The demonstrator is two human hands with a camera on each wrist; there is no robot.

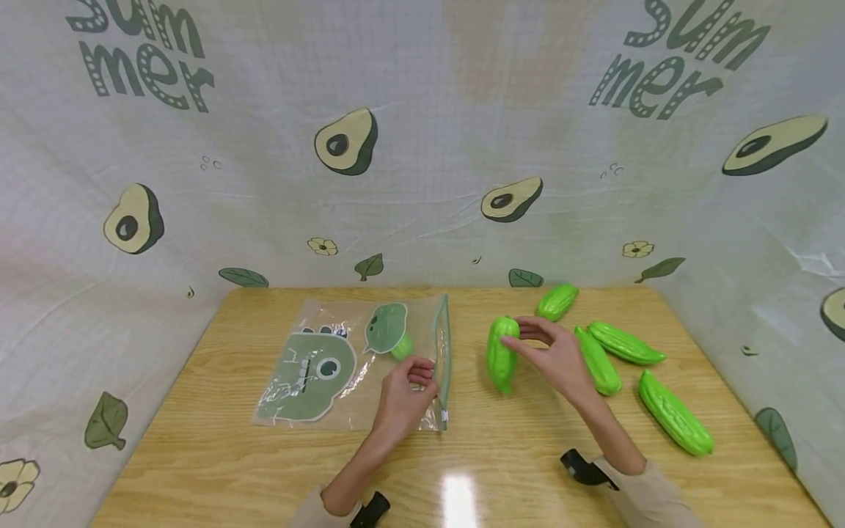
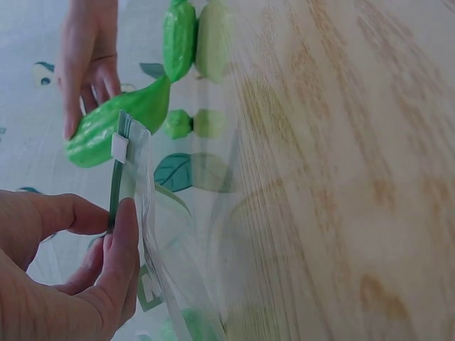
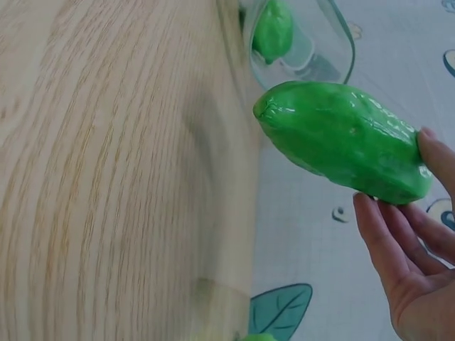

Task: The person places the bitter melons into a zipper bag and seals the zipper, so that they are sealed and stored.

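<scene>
1. Pale sleeve (image 1: 650,499) on each arm, nearest, with a black device (image 1: 584,468) at the wrist.
2. Left hand (image 1: 403,396): fingers pinch the green-edged mouth of a clear zip bag (image 1: 363,378), near its white slider (image 1: 444,416).
3. Right hand (image 1: 557,363): thumb and fingers grip a ridged green gourd (image 1: 502,356) by its upper end, tip downward, raised off the bench (image 1: 515,455), right of the bag mouth.
4. Bag on bench, green monster print (image 1: 306,378); one gourd inside (image 1: 401,347), partly hidden behind a speech-bubble print (image 1: 386,328).
5. Four loose gourds (image 1: 675,413) on the bench's right side.
</scene>
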